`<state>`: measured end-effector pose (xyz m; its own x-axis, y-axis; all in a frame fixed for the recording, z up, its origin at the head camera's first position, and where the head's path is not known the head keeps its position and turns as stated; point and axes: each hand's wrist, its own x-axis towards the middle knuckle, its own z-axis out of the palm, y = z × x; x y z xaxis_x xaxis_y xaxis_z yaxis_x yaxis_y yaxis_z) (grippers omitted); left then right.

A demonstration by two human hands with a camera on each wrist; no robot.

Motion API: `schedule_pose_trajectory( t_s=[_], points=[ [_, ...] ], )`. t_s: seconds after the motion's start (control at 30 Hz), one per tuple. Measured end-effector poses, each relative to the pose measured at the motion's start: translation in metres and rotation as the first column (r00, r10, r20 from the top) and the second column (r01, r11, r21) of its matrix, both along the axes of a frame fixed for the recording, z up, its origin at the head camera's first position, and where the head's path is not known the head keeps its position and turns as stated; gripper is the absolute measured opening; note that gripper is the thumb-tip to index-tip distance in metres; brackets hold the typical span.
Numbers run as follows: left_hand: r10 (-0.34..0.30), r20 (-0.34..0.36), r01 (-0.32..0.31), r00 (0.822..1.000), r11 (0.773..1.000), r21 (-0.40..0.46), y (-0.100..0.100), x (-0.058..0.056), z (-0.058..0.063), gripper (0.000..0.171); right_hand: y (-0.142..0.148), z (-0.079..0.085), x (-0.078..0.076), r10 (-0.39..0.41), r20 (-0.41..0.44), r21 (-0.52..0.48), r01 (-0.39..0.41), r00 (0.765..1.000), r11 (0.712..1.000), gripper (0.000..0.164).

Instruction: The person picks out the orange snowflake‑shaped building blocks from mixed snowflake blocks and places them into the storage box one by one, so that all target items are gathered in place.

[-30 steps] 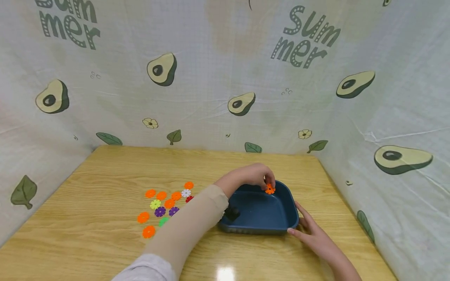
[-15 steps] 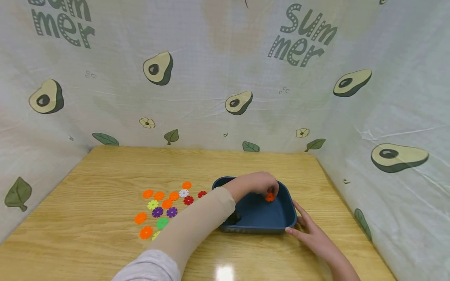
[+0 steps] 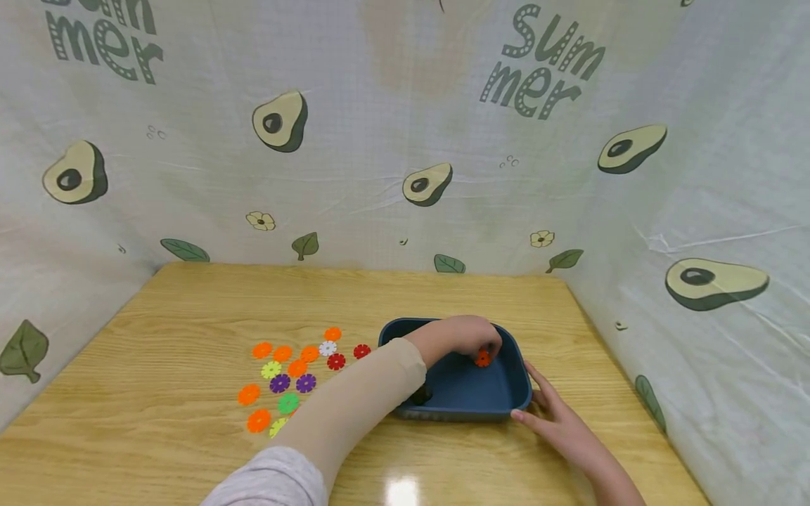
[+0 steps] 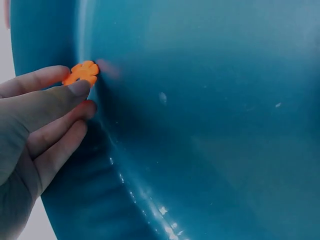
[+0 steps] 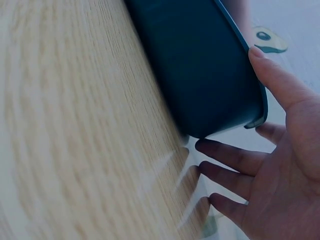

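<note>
My left hand [image 3: 471, 333] reaches down into a dark blue tub [image 3: 455, 414] from the left. Between thumb and fingertips it pinches an orange flower-shaped plastic disc [image 4: 89, 70], low beside the tub's inner wall. In the head view the same orange disc [image 3: 483, 359] shows just under the fingers. My right hand [image 3: 557, 422] holds the tub's front right corner. Its thumb lies on the rim and its other fingers spread along the outer side, as the right wrist view shows. The left forearm hides part of the tub's left end.
Several notched discs lie flat on the wooden table left of the tub: orange discs [image 3: 259, 421], purple discs [image 3: 280, 383], red discs [image 3: 336, 361], a white disc [image 3: 328, 348] and a green disc [image 3: 288, 403]. A printed curtain [image 3: 354, 176] rises behind and on both sides.
My left hand has gone lower into the tub, taking the orange disc down from rim height. The right hand keeps its place at the corner. The head view has shifted slightly.
</note>
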<state>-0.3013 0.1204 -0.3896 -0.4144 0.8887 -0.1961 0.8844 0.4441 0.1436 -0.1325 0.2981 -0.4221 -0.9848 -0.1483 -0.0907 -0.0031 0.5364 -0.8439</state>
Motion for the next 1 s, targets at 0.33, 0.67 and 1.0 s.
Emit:
schedule_pose_trajectory(
  t_s=[0.33,0.67,1.0],
  points=[
    [-0.019,-0.100,0.012,0.995,0.997,-0.071,0.0043,0.0018,-0.0067,0.021,-0.0005,0.0008,-0.0011,-0.006,0.029,0.016,0.006,1.000,1.000,0.085],
    [-0.042,-0.177,0.014,0.983,0.988,-0.154,0.0064,0.0050,-0.0069,0.022,-0.0016,0.0015,-0.0007,-0.008,0.025,0.011,0.008,1.000,1.000,0.084],
    [0.006,-0.074,-0.015,0.997,0.993,-0.118,0.0035,0.0024,0.0002,0.023,-0.0016,0.0009,-0.0014,-0.008,0.021,0.003,0.008,1.000,1.000,0.084]
  ],
)
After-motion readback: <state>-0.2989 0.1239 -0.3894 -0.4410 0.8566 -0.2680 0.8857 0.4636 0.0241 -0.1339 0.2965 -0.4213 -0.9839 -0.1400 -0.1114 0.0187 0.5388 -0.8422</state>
